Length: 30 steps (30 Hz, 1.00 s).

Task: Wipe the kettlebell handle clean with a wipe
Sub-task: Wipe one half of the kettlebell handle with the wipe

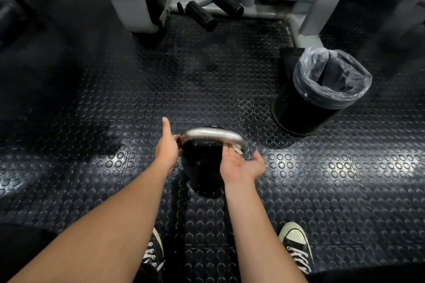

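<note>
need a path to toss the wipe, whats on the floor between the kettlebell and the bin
Nothing: the head view shows only bare studded floor mat between the kettlebell and the lined bin.

Open studded floor [207,71] lies ahead and left of the kettlebell [204,167] — nothing blocks a reach there. To the right a lined black bin [317,96] stands near. Farther off, the grey machine frame [264,14] and its black foot pegs [200,16] close the far side.

Dim scene, floor [322,167] glare, warped blurry edges.
</note>
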Motion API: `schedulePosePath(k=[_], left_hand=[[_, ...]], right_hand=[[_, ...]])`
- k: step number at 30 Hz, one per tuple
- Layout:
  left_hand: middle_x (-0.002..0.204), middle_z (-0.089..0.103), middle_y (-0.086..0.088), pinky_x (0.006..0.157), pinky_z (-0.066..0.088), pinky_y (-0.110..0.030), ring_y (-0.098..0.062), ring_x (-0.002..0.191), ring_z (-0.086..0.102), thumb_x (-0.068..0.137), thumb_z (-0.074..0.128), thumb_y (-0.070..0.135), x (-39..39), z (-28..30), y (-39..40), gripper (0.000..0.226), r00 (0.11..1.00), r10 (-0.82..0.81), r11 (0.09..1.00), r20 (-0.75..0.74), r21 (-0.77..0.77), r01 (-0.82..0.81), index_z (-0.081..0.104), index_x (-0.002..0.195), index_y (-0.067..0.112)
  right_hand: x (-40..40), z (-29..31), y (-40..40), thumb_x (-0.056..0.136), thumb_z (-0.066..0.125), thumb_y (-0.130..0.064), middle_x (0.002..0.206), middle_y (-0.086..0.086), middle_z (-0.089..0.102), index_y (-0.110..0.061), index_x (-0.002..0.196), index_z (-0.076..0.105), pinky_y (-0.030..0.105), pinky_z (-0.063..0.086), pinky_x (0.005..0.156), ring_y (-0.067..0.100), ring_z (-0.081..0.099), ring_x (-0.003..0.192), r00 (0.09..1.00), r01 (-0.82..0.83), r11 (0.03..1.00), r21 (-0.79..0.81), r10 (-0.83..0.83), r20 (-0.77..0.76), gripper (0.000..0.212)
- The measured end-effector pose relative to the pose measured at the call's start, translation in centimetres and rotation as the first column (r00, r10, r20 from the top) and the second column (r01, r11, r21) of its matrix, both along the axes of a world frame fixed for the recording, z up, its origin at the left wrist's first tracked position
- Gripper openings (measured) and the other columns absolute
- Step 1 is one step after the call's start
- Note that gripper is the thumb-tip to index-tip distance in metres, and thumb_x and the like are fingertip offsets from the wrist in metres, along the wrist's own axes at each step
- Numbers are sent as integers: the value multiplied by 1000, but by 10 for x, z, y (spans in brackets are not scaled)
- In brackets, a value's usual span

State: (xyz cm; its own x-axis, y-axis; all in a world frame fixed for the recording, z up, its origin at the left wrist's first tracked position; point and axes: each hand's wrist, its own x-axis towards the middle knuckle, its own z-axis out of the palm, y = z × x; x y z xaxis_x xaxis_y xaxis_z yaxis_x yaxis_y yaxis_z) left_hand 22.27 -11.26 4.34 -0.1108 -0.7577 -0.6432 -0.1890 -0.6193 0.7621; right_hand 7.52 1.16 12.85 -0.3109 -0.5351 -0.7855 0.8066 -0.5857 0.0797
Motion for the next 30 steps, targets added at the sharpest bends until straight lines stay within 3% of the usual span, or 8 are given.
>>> schedulePosePath(k=[4,9,14,17,20,23,28,30], left_hand=[[104,85,-6,125,33,-56,-27,117,74,44,18,121,1,-4,-3,133,1000,-25,1000,5,14,25,87,101,24],[104,84,-8,124,35,-55,-29,116,74,44,20,121,1,-2,-1,131,999,-39,999,-13,11,39,88,96,22],[104,84,-9,124,36,-55,-29,115,74,45,19,121,0,-4,-3,132,999,-32,999,-5,17,32,88,97,22],[103,84,-9,123,36,-54,-30,116,74,43,19,121,-1,-3,-2,132,1000,-30,999,-1,22,30,88,96,22],[104,84,-9,123,36,-54,-30,116,74,44,20,121,-1,-7,-4,132,1000,-22,999,-2,23,22,88,97,21],[109,83,-9,124,35,-56,-31,120,72,45,19,121,2,-14,-8,134,1000,-14,999,15,39,13,87,103,22],[110,83,-10,123,36,-56,-33,120,71,44,19,122,1,-19,-10,136,1000,-3,999,17,45,3,85,107,20],[110,83,-9,123,36,-55,-32,119,71,44,18,122,2,-19,-10,134,1000,2,999,24,49,-4,86,103,22]], right_hand=[[3,-5,5,100,36,-11,134,28,47,7,142,32,52,38,109,41,50,125,978,-129,979,160,152,-143,46],[-3,-2,-4,102,28,-5,139,27,45,4,140,37,50,33,113,37,46,130,960,-185,969,162,214,-178,41],[-12,2,9,103,19,4,143,35,40,19,140,28,37,42,106,43,49,125,925,-270,893,359,344,-161,41],[-7,12,11,106,16,-11,123,24,64,10,147,27,28,55,88,40,65,83,796,-321,790,523,524,-304,47],[2,12,13,100,51,-27,74,-16,71,-27,105,71,20,52,68,4,68,76,606,-56,568,821,673,-424,21],[2,16,12,96,57,-30,77,-22,68,-35,98,75,15,46,69,-3,60,71,340,84,510,856,793,-506,19],[-18,17,8,88,39,-52,99,-6,71,-37,86,76,43,47,92,17,61,97,130,-49,395,917,913,-386,40],[-31,23,1,88,30,-62,107,1,67,-33,86,77,44,42,95,21,57,101,38,-102,318,943,948,-315,56]])
